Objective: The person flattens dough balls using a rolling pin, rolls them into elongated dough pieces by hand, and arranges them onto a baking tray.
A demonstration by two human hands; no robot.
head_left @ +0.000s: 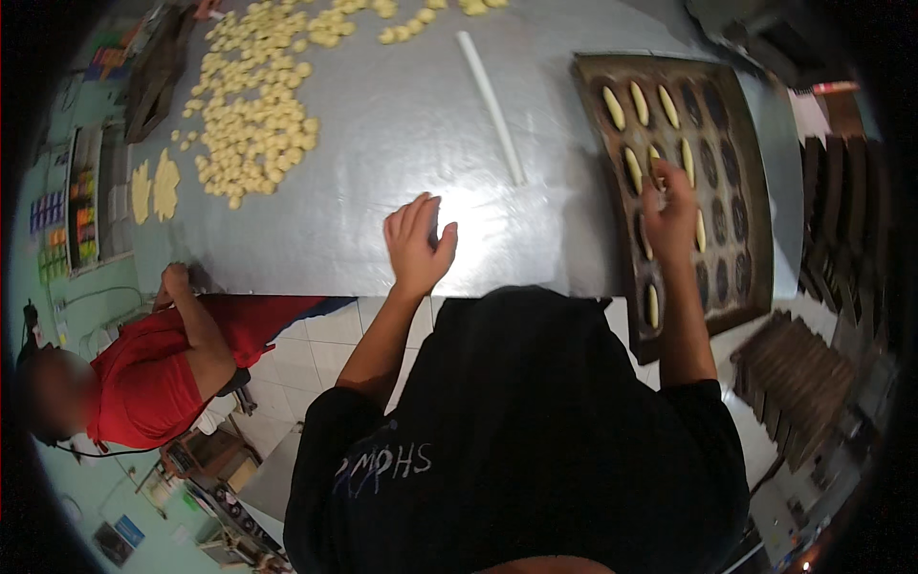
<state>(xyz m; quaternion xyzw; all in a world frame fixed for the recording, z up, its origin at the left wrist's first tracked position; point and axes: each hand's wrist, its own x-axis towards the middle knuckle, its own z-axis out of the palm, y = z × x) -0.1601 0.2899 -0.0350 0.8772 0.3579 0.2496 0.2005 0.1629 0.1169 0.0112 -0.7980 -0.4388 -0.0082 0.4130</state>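
My left hand (419,247) is over the metal table near its front edge, fingers stretched and thumb apart, holding nothing. On the right, my right hand (672,215) reaches over a dark baking tray (754,153) with rows of oblong hollows. Its fingers are closed around the near end of a thin dough stick (654,153), whose far tip shows past them. Other pale dough sticks (640,103) lie in several hollows, mostly in the left rows; the right rows show bare hollows. My right hand and forearm hide part of the tray.
A white rod (492,110) lies on the steel table (382,124). Many small dough pieces (253,124) are spread at the far left, beside two flat dough strips (164,185). A person in red (158,383) sits at the left. Stacked dark trays (794,378) stand at the lower right.
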